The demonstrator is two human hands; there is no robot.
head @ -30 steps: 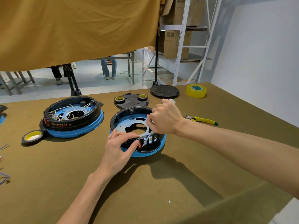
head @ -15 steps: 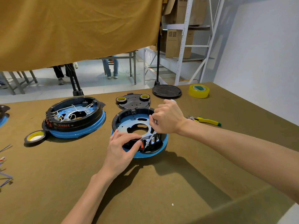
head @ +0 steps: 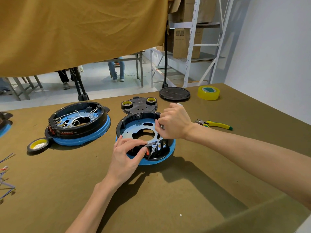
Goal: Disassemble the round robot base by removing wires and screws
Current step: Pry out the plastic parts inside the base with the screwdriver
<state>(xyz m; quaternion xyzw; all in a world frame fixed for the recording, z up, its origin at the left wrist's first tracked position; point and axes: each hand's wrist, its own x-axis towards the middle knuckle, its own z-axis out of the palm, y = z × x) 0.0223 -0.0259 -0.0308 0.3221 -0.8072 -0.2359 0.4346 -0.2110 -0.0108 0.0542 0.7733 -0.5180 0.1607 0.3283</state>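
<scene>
With the screwdriver (head: 155, 145) gripped by the right hand (head: 173, 122) and the base (head: 144, 132) rim pinched by left fingers (head: 141, 151), those fingers could be jabbed if the tip slips.

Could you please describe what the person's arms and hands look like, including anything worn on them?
Both forearms are bare as far as the frame shows: no sleeves visible. The left hand and the right hand wear no gloves, and no rings, watch or wristband can be seen.
</scene>
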